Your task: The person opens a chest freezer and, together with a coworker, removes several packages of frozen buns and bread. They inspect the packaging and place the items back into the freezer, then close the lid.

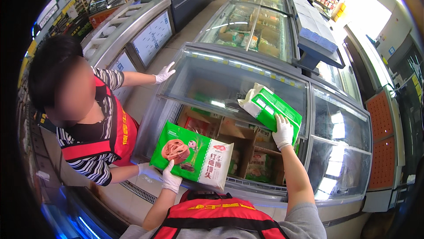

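My gloved left hand [172, 178] holds the lower edge of a green and white plastic food package [195, 156] with a picture of a sliced bun, flat side up over the freezer's near left edge. In my gloved right hand [284, 132] is a second green and white package [272, 106], tilted over the glass lid [228, 80] of the chest freezer. Below both, the open part of the freezer shows cardboard boxes [237, 131] with bagged frozen food [259, 165] inside.
A co-worker in a red apron [124, 129] stands close on the left, one gloved hand [164, 73] at the freezer's corner, the other near my left hand. More glass-topped freezers [248, 27] stand beyond. White boxes [313, 23] lie on a shelf at upper right.
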A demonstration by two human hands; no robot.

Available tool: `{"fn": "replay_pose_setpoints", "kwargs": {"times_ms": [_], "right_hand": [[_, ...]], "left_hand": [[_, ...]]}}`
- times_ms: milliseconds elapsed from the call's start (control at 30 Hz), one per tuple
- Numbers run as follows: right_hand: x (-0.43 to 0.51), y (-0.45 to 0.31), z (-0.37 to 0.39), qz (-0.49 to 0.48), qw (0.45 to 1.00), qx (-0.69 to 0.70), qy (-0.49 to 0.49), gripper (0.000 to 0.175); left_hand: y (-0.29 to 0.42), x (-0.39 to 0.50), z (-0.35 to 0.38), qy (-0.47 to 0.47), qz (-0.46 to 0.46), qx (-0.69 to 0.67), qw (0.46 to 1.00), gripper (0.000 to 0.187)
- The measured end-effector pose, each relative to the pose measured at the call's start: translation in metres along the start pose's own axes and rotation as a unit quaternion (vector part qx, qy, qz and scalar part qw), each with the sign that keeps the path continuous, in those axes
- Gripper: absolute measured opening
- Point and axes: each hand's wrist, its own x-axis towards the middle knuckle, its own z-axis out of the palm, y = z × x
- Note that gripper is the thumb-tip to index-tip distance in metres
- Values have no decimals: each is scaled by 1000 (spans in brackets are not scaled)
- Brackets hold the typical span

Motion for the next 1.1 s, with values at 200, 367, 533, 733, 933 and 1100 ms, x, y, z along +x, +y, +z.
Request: {"fn": "replay_pose_setpoints", "kwargs": {"times_ms": [200, 367, 533, 733, 933, 1100], "right_hand": [[8, 13, -4, -61, 995, 57, 53, 67], [22, 27, -6, -91, 985, 111, 94, 62], [43, 54, -17, -36, 992, 70, 98, 68], [49, 62, -65, 41, 969, 233, 65, 57], [26, 29, -130, 64, 777, 618, -99, 47], [22, -28, -129, 27, 692, 687, -221, 52]], "left_hand": [[-4, -3, 6, -38, 25, -27, 999, 42], [-6, -6, 9, -105, 31, -55, 993, 51], [-6, -8, 11, -69, 56, -23, 996, 51], [-4, -16, 22, -42, 60, -16, 997, 53], [-1, -19, 33, -80, -28, -7, 996, 57], [3, -14, 41, -150, -98, 1, 984, 62]]}}
